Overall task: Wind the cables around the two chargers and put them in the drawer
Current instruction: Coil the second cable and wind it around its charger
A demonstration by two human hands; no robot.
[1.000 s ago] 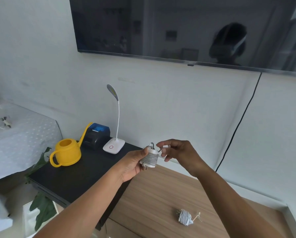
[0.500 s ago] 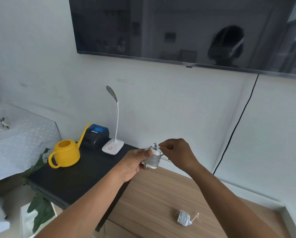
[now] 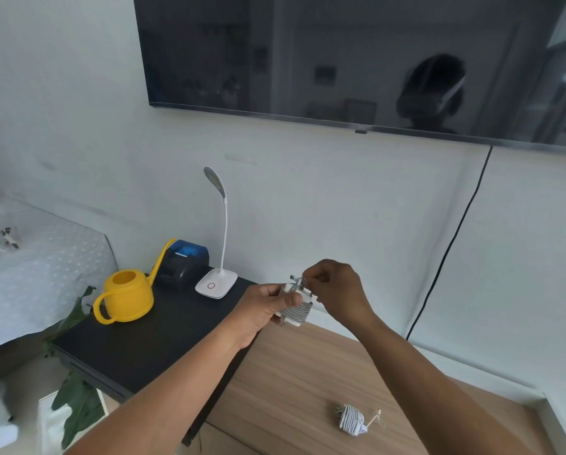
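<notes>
The left hand (image 3: 265,307) gripped the upright charger (image 3: 297,312); the right hand (image 3: 337,295), just to its right, pinched the cable end (image 3: 297,284) on top.

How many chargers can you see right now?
2. The held charger is in the left hand, with the right hand pinching at its top; the second charger lies on the wooden cabinet top, lower right. No others show.
</notes>
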